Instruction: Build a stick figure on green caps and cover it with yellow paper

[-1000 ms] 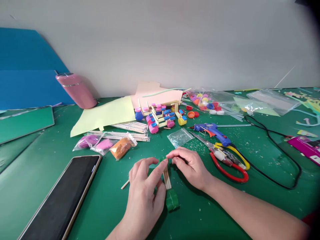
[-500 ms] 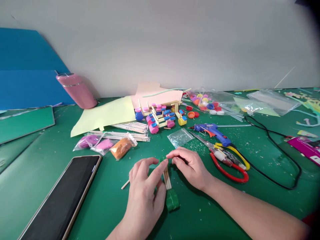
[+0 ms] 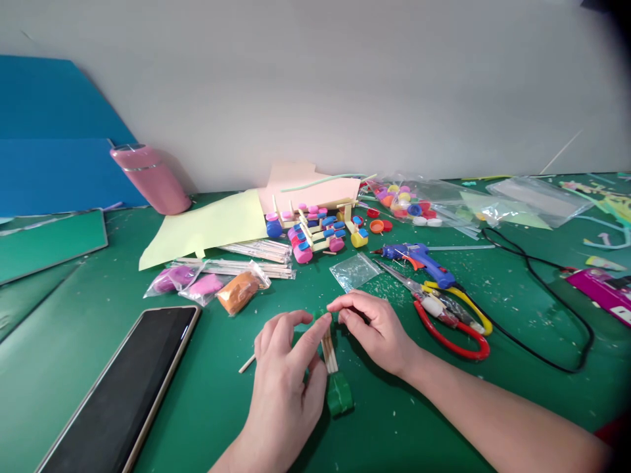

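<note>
Thin wooden sticks (image 3: 329, 355) lie between my hands, with a green lump (image 3: 340, 395) of what looks like clay around their near end. More green material (image 3: 321, 320) sits at the far end, partly hidden by my fingers. My left hand (image 3: 288, 374) is curved over the left side, its index fingertip on that far end. From the right, my right hand (image 3: 374, 328) has its thumb and index finger bent together at the same green end. Another stick (image 3: 247, 364) pokes out left of my left hand.
A phone (image 3: 121, 387) lies at left, bagged clay (image 3: 240, 291) beyond it. Small cap-and-stick models (image 3: 315, 233) stand behind. At right are a blue glue gun (image 3: 419, 261), its black cable, and red-handled scissors (image 3: 451, 328). A pink bottle (image 3: 152, 179) leans near the wall.
</note>
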Action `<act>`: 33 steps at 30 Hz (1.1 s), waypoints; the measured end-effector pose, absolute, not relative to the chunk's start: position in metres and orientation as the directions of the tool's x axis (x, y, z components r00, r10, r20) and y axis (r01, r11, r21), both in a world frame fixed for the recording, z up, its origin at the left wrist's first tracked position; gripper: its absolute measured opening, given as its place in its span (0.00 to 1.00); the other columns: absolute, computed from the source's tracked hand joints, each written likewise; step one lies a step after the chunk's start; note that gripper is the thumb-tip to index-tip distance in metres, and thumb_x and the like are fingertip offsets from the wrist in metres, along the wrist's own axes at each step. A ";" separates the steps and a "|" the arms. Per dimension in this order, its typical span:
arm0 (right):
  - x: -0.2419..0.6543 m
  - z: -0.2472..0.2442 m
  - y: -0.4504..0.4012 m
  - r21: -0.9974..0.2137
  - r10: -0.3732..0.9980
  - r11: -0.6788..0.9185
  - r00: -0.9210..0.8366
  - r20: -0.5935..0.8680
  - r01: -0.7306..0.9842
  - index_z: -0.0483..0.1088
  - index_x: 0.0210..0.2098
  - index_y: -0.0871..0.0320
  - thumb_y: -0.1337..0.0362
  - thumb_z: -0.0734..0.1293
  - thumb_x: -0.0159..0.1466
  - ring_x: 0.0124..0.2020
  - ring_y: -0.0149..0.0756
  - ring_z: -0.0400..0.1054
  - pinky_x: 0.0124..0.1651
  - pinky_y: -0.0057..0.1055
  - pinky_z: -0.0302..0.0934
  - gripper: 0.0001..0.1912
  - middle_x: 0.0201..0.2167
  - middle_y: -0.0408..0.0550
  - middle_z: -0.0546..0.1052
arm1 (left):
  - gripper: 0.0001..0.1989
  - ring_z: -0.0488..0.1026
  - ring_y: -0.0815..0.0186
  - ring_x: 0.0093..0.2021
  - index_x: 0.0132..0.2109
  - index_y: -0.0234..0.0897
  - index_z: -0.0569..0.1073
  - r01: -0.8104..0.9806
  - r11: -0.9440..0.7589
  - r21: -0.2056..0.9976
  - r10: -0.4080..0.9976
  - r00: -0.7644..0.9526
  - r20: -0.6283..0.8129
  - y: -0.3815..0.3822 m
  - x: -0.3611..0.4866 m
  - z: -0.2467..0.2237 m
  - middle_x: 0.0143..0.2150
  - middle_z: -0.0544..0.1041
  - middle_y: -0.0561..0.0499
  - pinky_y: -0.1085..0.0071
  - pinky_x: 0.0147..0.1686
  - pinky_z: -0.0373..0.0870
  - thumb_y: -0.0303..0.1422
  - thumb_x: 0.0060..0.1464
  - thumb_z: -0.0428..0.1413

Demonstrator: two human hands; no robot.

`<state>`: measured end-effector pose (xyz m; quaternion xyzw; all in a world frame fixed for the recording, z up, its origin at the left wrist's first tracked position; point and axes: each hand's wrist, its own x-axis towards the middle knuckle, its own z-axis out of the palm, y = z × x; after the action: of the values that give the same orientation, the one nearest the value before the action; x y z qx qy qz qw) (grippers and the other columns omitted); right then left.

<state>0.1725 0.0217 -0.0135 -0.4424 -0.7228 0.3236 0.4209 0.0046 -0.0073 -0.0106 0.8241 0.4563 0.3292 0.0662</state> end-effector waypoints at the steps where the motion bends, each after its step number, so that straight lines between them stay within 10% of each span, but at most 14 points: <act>1: 0.172 -0.014 0.022 -0.841 0.912 0.399 -0.253 0.322 0.366 0.70 0.36 0.59 0.72 0.58 0.62 0.29 0.30 0.67 0.32 0.27 0.61 0.10 0.30 0.45 0.73 | 0.21 0.61 0.57 0.44 0.49 0.36 0.66 0.709 -0.574 0.410 0.797 0.367 0.480 -0.007 0.005 -0.011 0.43 0.64 0.44 0.58 0.38 0.62 0.17 0.49 0.46; 33: 0.167 -0.012 0.022 -0.808 0.866 0.465 -0.377 0.329 0.362 0.71 0.34 0.59 0.65 0.63 0.61 0.27 0.29 0.61 0.28 0.25 0.57 0.06 0.26 0.43 0.65 | 0.22 0.62 0.58 0.44 0.50 0.40 0.66 0.717 -0.547 0.432 0.817 0.345 0.462 -0.008 0.006 -0.009 0.43 0.65 0.45 0.59 0.39 0.63 0.19 0.48 0.46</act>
<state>0.1672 0.0221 -0.0119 -0.4020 -0.7635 0.3253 0.3869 0.0058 -0.0085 -0.0089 0.8165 0.4697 0.3268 0.0762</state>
